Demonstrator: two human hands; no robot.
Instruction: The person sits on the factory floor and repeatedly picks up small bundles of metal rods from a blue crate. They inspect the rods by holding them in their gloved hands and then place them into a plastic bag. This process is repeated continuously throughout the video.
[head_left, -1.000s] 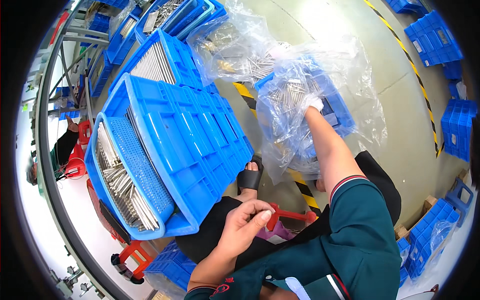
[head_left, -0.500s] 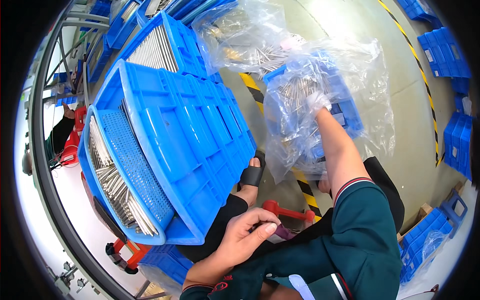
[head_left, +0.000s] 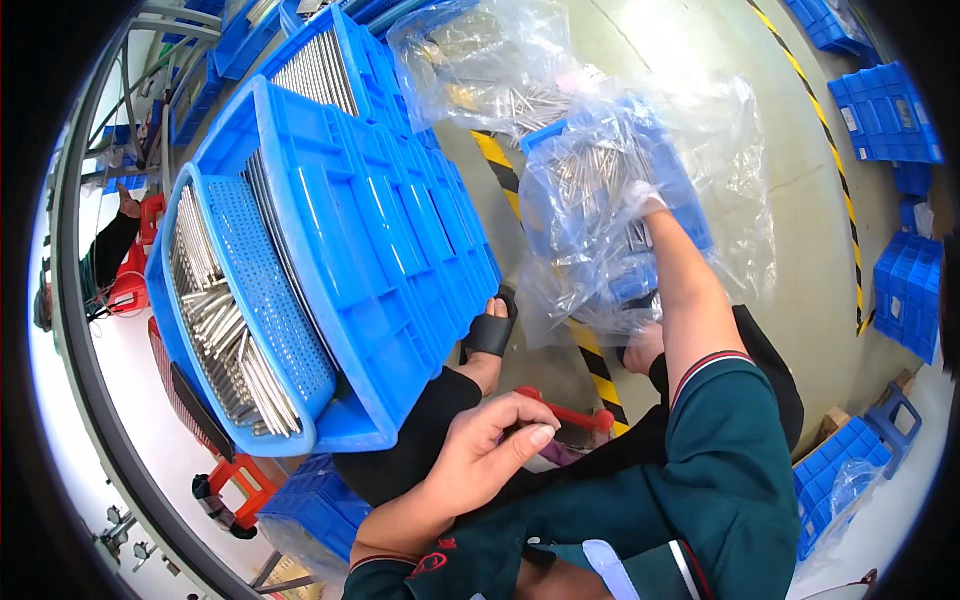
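My right hand reaches forward into a clear plastic bag lining a blue crate on the floor. White covering, a glove or bag film, hides its fingers. Thin metal rods lie loosely heaped in the bag, right beside that hand. My left hand is held near my lap, thumb pressed to curled fingers; whatever is inside them is hidden. To its left, a blue perforated basket holds more metal rods, some lined up, some tumbled. The basket sits in a large blue bin.
Behind that bin, another blue bin holds rods in a row. A second clear bag with rods lies beyond the crate. Yellow-black tape crosses the floor by a red stool. Blue crates stand at right.
The whole view has shifted slightly, and the large bin and basket appear higher and farther left. My right hand has moved a little within the bag; my left hand keeps its curled pose.
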